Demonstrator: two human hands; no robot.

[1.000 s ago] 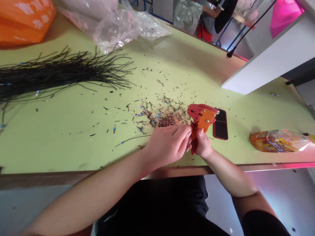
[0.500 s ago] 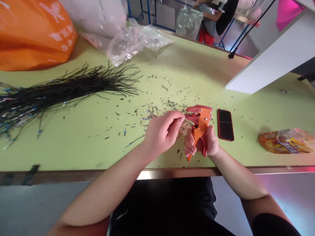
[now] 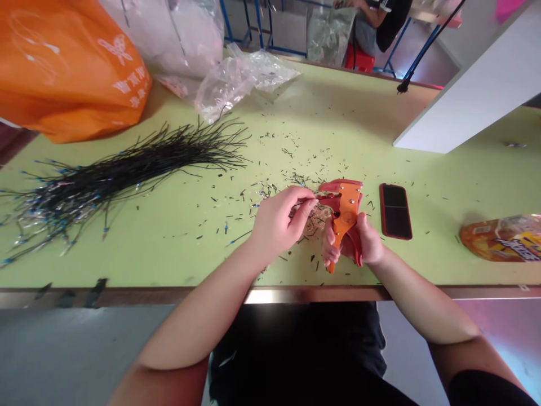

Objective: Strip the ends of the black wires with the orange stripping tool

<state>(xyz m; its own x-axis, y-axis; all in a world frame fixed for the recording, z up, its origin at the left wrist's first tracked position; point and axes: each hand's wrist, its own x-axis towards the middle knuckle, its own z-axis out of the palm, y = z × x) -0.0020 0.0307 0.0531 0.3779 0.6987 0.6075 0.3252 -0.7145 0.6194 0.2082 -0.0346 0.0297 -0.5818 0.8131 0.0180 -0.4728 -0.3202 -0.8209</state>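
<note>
Wire stripper point(image 3: 346, 221) in right hand point(image 3: 367, 241)

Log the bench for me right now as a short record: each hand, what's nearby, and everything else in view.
left hand: pinches a thin black wire at the stripper's mouth
right hand: grips an orange-and-red wire stripper
nearby: wire scraps, phone in red case
rest: black wire bundle, orange bag, clear plastic bag, snack packet, green table, seated co-worker
</note>
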